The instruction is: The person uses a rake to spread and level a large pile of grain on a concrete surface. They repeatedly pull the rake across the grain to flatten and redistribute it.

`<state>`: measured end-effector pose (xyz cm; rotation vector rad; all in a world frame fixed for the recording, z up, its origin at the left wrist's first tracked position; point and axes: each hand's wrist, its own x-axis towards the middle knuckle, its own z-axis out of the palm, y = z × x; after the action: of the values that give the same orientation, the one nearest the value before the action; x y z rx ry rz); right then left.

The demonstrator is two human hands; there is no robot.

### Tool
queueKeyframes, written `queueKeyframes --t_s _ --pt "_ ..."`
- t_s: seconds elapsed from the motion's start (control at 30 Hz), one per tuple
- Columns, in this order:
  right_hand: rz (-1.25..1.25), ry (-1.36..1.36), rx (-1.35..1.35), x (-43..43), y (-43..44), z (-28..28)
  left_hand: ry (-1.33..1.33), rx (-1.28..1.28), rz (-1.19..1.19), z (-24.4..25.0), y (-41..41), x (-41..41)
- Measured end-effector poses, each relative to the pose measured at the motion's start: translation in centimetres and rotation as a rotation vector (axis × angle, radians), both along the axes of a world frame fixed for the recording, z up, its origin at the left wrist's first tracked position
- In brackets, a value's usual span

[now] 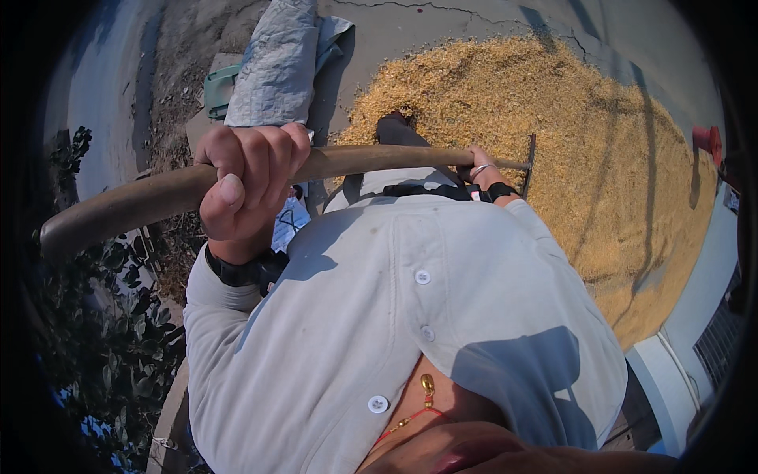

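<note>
My left hand (251,178) is wrapped palm-up around the thick end of a long wooden handle (361,161), fingers curled over its top. Farther along the same handle, my right hand (482,166) grips it and wears a silver-coloured ring or band. Beyond my right hand the handle meets a narrow dark crossbar, the tool's head (529,166), like that of a rake; whether it has teeth cannot be told. The head rests on or just over a wide spread of yellow corn kernels (592,148). My dark-trousered leg (402,130) reaches down into the kernels' edge.
A white woven sack (272,65) lies ahead on the left, beside a green plastic object (219,92). Cracked concrete (408,23) borders the kernels. Leafy plants (130,343) stand at left. A red object (706,139) and a pale wall (666,373) are at right.
</note>
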<state>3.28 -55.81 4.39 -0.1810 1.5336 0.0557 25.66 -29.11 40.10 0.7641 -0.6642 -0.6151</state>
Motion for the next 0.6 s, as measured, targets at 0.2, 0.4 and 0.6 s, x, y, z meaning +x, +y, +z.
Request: queueKeyframes --t_s 0.2,0.4,0.6 --pt "0.096 -0.025 0.030 -0.2 -0.3 -1.1 0.020 0.040 0.045 0.0 -0.1 0.6" --pt "0.000 0.050 0.089 1.5 -0.8 -0.7 0.035 0.096 0.075 0.3 -1.6 2.6" --pt "-0.007 -0.007 0.059 2.6 -2.3 -0.5 -0.024 0.060 0.014 0.7 -4.6 5.7"
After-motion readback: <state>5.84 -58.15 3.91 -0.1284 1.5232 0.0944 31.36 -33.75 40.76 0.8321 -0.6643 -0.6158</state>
